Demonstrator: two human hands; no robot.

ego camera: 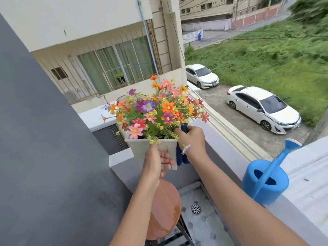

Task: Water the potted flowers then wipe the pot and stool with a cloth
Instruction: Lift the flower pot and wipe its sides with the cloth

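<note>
The left hand (pixel 156 163) held the grey square pot (pixel 152 150) lifted clear above the round brown stool (pixel 165 210), fingers clenched round the pot's lower front with the thumb running up its near face. The right hand (pixel 192 139) gripped a dark blue cloth (pixel 181 157), pressed against the pot's right wall at about three o'clock from the pot; part of the cloth hung down beside that wall and part showed above the knuckles near the rim. The flowers (pixel 156 110) spread upward and outward, and the pot stood roughly upright, its long axis running from the narrow base in the left palm up to the wider rim. The cloth hand was the one touching the wall to be wiped, so the wiping stroke probably ran along that side while the left hand steadied or turned the pot. The blue watering can (pixel 266 181) sat on the ledge at four o'clock, well apart. The stool, at six o'clock below the pot, showed a wet sheen and looked not yet wiped.
</note>
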